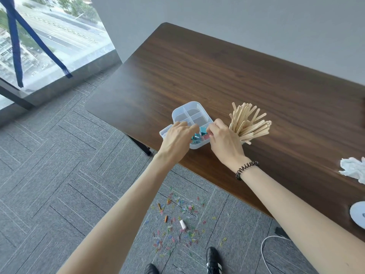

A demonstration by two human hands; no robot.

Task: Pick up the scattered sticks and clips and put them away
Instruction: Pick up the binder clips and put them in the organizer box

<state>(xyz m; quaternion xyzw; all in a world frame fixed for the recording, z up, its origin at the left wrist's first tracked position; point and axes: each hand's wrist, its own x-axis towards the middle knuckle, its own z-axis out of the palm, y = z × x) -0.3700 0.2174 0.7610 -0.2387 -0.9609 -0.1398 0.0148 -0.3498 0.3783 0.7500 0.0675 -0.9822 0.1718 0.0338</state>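
Observation:
A clear compartment box point(185, 107) sits near the front edge of the dark wooden table point(217, 72). Teal and pink binder clips point(196, 136) lie in its nearest compartment. My left hand point(175, 139) reaches over that compartment with its fingers bent loosely above the clips. My right hand point(225, 141) is at the same compartment, fingers curled on the clips there. A bundle of wooden sticks point(246, 123) stands fanned out just right of the box, behind my right hand. Many coloured paper clips point(177, 220) lie scattered on the carpet below the table edge.
A small white cap-like piece point(182, 224) and orange bits point(166, 218) lie among the floor clips. A crumpled white tissue point(353, 169) and a white round object point(358, 213) are on the table's right. A white cable point(264, 252) loops on the floor by my shoes point(213, 260).

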